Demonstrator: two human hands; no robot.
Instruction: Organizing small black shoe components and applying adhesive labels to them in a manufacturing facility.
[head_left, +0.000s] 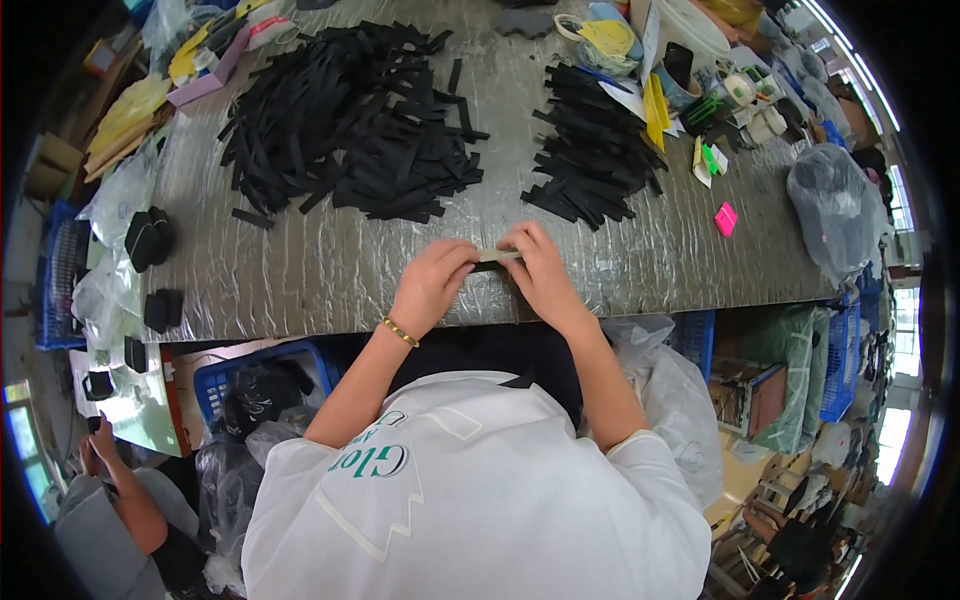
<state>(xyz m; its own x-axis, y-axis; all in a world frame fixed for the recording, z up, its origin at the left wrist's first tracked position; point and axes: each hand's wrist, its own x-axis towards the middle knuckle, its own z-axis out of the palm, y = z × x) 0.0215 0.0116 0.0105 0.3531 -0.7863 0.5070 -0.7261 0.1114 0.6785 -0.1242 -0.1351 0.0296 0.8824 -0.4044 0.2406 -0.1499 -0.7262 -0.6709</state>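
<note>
While black strips (345, 125) are heaped at the upper left of centre, a short pale strip (493, 255) is pinched just above the frame's centre, its ends gripped by the left hand (438, 282) and right hand (545, 272).

a single view is given, taken from the wearer's head by the left of two side-by-side fisheye cameras. it is pitched steeply downward and forward: the white shirt (480, 500) is seen from above along the lower edge, and the tabletop (300, 280) is spread across the upper half. the left hand (435, 282) and the right hand (545, 275) are framed near the middle. windows (893, 440) are caught, tilted, toward the dark, curved right rim.
</note>
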